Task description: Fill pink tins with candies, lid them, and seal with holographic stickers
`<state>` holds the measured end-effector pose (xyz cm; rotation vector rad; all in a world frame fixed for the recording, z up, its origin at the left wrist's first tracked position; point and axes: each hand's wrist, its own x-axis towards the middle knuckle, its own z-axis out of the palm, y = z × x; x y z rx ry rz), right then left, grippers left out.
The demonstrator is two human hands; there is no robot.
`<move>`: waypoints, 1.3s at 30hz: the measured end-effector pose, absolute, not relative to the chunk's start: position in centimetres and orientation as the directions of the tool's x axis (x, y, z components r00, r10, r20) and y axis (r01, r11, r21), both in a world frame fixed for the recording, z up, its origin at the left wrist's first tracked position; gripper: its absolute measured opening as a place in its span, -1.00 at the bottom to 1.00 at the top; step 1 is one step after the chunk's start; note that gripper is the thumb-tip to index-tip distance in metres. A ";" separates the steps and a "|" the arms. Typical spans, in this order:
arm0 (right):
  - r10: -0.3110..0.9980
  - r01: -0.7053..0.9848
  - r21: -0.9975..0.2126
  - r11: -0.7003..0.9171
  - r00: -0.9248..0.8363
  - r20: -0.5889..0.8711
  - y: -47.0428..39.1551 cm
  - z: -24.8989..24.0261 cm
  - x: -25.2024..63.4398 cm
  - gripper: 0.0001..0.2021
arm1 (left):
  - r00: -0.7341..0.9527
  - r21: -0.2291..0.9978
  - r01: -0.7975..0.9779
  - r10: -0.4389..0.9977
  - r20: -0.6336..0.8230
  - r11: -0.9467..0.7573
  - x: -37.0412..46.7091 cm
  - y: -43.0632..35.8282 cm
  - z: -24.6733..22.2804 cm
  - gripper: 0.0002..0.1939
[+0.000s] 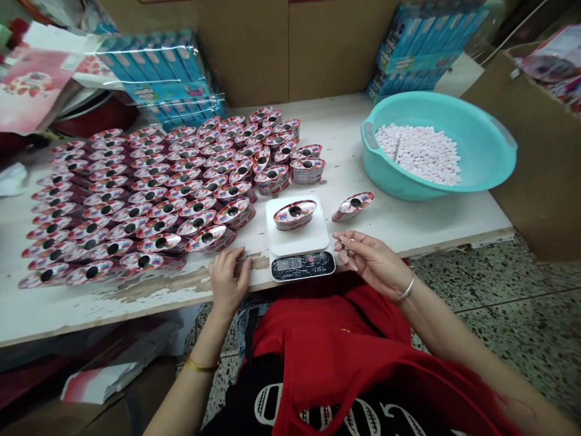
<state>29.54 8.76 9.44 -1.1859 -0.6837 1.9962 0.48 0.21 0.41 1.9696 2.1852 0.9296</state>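
Red apron cloth (313, 333) lay nearest. Right of the left hand (229, 281), which rested loosely spread, a scale (297, 244) bore one packet (295, 215), its display (290, 264) facing the person, presumably for easy reading. Opposite, the right hand (374, 266) pinched narrowly, whether on anything I couldn't tell.

Head-height view, forward and down

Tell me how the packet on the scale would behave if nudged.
The packet might tip sideways, being narrow across its pointed oval. It may slide, since the scale looks flat and smooth. If the dark spot on top is an opening, anything inside could spill.
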 end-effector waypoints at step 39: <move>0.799 -0.464 -0.663 -0.587 -0.202 -0.566 8.2 7.1 35.1 -0.64 | 0.308 0.171 0.921 0.924 0.226 -0.349 9.5 33.8 10.6 -0.66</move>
